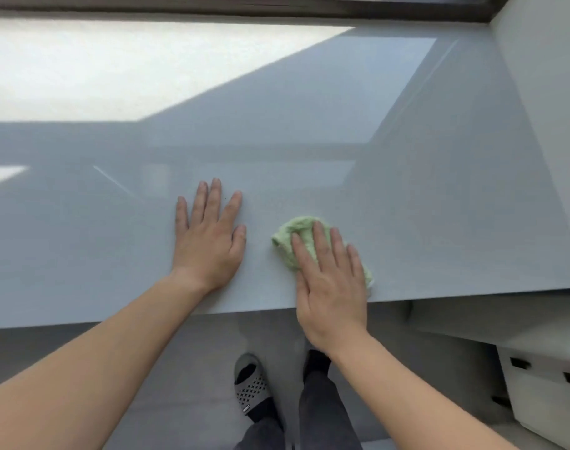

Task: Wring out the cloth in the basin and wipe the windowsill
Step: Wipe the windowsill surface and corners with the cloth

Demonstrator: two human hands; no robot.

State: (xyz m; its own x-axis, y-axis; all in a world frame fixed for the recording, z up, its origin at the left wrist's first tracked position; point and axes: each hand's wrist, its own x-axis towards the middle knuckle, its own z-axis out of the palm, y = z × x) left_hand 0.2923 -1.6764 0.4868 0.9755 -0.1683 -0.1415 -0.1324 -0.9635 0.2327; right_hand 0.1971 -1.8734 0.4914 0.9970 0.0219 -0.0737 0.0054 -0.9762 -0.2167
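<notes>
1. Pressing flat is how the right hand (pixel 330 287) is seen: its fingers (pixel 321 241) are extended, close together and not curled, and the green cloth (pixel 293 237) is pinned beneath them, not gripped.
2. The cloth is bunched on the windowsill (pixel 407 206), close to the near edge, right of the left hand (pixel 208 238).
3. The left hand is laid palm down on the bare sill, fingers spread, with nothing held; it is probably used as a brace.
4. A slip is judged possible: since the cloth is only pressed, a fast stroke could leave it behind or push it off the near edge onto the floor (pixel 195 368).
5. Streaks could be left on the glossy surface if the cloth is too wet or stays bunched.
6. The braced left hand lies in the way of a leftward stroke and would need lifting.
7. The side wall (pixel 543 108) and window frame (pixel 244 8) bound the sill; corners may be missed.
8. No basin is seen; a white storage box (pixel 543 394) stands below right.
</notes>
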